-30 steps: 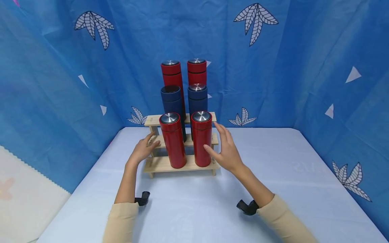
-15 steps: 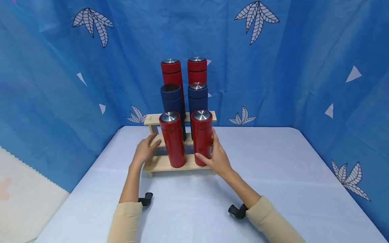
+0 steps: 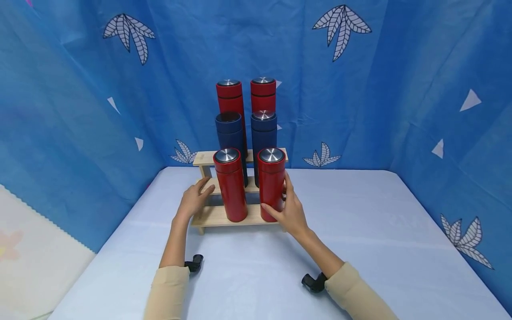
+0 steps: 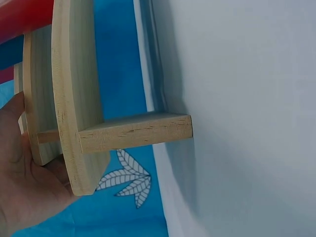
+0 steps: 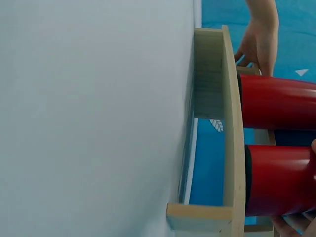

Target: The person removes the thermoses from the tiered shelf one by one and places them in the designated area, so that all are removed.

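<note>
A three-tier wooden stand [image 3: 212, 217] bears six-sided rows of thermos bottles, two on each tier. My right hand [image 3: 291, 214] grips the front right red thermos [image 3: 272, 189] low on its body, thumb in front and fingers round the right side. That bottle [image 5: 279, 180] stands upright, its base on the bottom tier in the right wrist view. At the stand's left end, my left hand [image 3: 193, 199] holds the end of the middle tier [image 4: 39, 98], with some fingers hidden behind the wood. The front left red thermos [image 3: 232, 191] stands just right of that hand.
Two blue thermoses [image 3: 264, 135] stand on the middle tier and two red ones [image 3: 230, 102] on the top tier, close together. White cloth [image 3: 360, 231] covers the table. Blue patterned curtain [image 3: 192, 66] hangs behind and at the sides.
My right hand has moved left from beside the front right red thermos and closed round it. My left hand has shifted slightly right onto the stand's end. The bottles stay on their tiers.
</note>
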`<move>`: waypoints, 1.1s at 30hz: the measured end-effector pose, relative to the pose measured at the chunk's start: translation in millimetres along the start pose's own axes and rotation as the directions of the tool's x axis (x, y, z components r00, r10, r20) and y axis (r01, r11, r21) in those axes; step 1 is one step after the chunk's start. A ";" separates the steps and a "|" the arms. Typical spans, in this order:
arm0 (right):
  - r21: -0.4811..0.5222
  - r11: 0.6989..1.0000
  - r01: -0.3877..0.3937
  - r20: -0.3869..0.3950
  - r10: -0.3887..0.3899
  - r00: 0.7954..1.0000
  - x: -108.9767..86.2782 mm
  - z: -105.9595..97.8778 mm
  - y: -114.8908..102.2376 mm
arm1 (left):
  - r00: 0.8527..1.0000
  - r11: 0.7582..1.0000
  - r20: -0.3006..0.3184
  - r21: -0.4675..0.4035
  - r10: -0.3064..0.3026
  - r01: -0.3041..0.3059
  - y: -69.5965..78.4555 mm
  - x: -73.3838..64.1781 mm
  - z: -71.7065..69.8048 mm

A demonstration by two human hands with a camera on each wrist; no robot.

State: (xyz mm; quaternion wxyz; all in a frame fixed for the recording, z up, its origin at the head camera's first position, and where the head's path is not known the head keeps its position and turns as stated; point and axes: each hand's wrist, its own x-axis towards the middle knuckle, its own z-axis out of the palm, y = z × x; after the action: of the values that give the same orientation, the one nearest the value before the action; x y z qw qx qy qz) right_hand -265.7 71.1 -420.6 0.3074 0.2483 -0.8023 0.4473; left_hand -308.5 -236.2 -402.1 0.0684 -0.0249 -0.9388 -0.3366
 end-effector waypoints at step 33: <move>-0.192 0.974 -0.119 -0.300 0.057 0.952 35.7 -60.6 88.0 | 1.000 0.991 0.002 -0.132 -0.002 0.002 -13.9 1.9 2.0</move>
State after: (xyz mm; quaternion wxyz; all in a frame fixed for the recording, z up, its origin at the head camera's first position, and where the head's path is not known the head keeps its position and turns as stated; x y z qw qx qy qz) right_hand -333.1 161.4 -419.9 0.4263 0.1098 -0.8007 0.4063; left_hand -311.9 -245.6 -412.0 0.0655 -0.0286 -0.9145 -0.3982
